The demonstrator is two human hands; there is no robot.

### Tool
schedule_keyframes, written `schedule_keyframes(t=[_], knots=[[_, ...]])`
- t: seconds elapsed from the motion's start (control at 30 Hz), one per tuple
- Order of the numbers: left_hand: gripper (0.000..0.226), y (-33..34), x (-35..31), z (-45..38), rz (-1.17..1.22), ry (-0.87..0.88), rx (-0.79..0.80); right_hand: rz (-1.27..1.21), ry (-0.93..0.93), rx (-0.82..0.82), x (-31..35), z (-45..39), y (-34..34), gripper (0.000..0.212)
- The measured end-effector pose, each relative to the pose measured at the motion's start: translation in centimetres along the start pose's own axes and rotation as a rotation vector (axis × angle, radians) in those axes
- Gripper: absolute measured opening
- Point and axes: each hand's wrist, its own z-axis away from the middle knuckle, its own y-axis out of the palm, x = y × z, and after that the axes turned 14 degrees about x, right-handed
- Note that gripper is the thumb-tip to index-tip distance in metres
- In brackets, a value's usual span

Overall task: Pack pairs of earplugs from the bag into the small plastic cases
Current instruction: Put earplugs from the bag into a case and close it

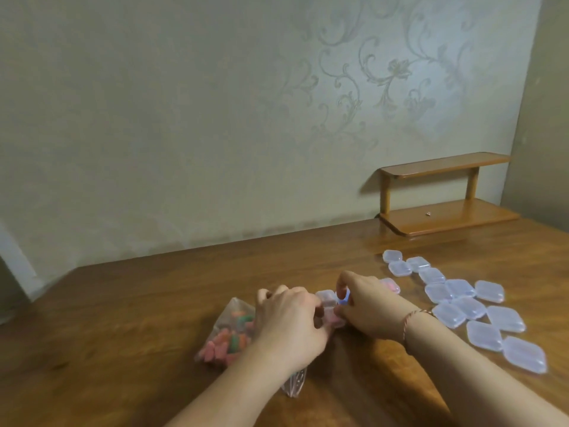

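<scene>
Both hands met over an open case (328, 303) just right of the bag (229, 334): left hand (289, 315) curled, steadying it; right hand (363, 306) pinching its lid, probably to snap it shut.

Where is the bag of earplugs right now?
In the head view, the bag of earplugs lies on the table, left of centre, partly under the left hand.
</scene>
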Motion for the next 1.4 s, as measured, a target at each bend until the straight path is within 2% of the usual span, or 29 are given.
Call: schedule_keyframes(t=[0.17,0.23,0.3,0.33,0.4,0.47,0.53,0.67,0.8,0.87,0.97,1.07,1.13,1.2,1.27,1.3,1.4], knots=[[0.024,-1.0,3.6,1.4,0.420,0.129,-0.213,0.012,-0.101,-0.180,0.6,1.3,-0.9,0.010],[0.013,-1.1,6.1,2.6,0.533,0.073,-0.305,0.065,-0.078,-0.300,0.3,2.2,-2.3,0.007],[0.012,-0.3,8.3,3.8,0.542,0.001,-0.353,0.178,0.046,-0.386,-1.0,3.3,-4.3,0.011],[0.013,0.3,9.1,4.2,0.538,-0.016,-0.375,0.236,0.133,-0.366,-1.9,3.9,-5.3,0.013],[0.015,1.4,10.0,4.8,0.540,-0.009,-0.421,0.288,0.273,-0.200,-3.6,4.9,-6.7,0.016],[0.016,2.1,10.2,5.1,0.550,0.026,-0.449,0.267,0.338,-0.028,-4.8,5.5,-7.2,0.019],[0.012,2.1,9.8,5.2,0.531,0.077,-0.456,0.245,0.362,0.060,-5.4,5.7,-7.2,0.023],[0.020,2.3,9.0,5.4,0.563,0.162,-0.434,0.216,0.414,0.077,-6.3,5.5,-6.8,0.028],[0.011,2.5,7.4,5.5,0.512,0.237,-0.479,0.203,0.427,0.065,-6.8,4.9,-6.6,0.029],[0.017,1.9,5.1,5.3,0.454,0.371,-0.491,0.195,0.427,0.059,-7.0,4.7,-6.5,0.028],[0.017,1.5,-0.2,4.1,0.361,0.600,-0.388,0.220,0.421,0.052,-7.1,4.3,-6.4,0.024],[0.016,1.6,-4.8,1.9,0.551,0.599,-0.230,0.255,0.406,0.081,-7.2,3.5,-6.3,0.019],[0.015,1.5,-7.1,0.3,0.807,0.474,-0.115,0.272,0.390,0.067,-7.5,3.2,-6.2,0.019],[0.013,1.3,-8.3,-1.1,1.103,0.274,-0.002,0.275,0.329,0.009,-7.6,3.4,-6.4,0.017],[0.015,0.7,-8.8,-1.8,1.364,0.075,0.107,0.203,0.182,-0.078,-7.3,4.0,-6.8,0.029],[0.024,0.5,-8.8,-2.1,1.485,-0.002,0.158,0.156,0.080,-0.129,-6.8,4.4,-6.9,0.035],[0.046,-0.8,-7.8,-2.3,1.791,-0.116,0.359,0.049,-0.224,-0.239,-4.8,5.1,-6.9,0.041]])
